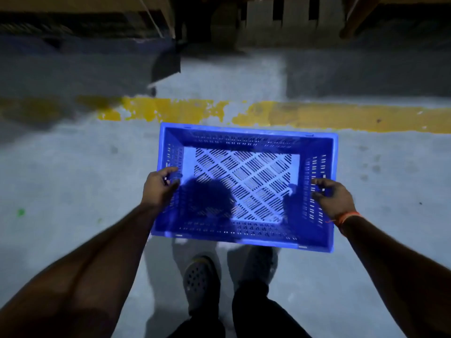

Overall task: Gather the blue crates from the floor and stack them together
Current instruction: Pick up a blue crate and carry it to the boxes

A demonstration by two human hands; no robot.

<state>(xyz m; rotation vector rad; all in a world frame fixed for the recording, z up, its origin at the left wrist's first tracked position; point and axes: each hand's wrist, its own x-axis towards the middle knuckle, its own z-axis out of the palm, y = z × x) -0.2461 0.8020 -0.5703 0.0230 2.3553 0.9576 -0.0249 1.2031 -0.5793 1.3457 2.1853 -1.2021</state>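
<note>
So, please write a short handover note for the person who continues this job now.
Left hand: grips the left short wall of the blue crate.
Right hand: grips the right short wall.
Crate: empty, open side up, carried in front of the body, above the shoes.
Done: one crate is in hand.
Left: bring it to the others and stack; no other crate or stack is in view.

A warehouse or factory floor: bare grey concrete floor [73, 167] crossed mid-frame by a worn yellow painted line [341, 115], with dim wooden pallet-like structures [268, 18] along the top edge.
</note>
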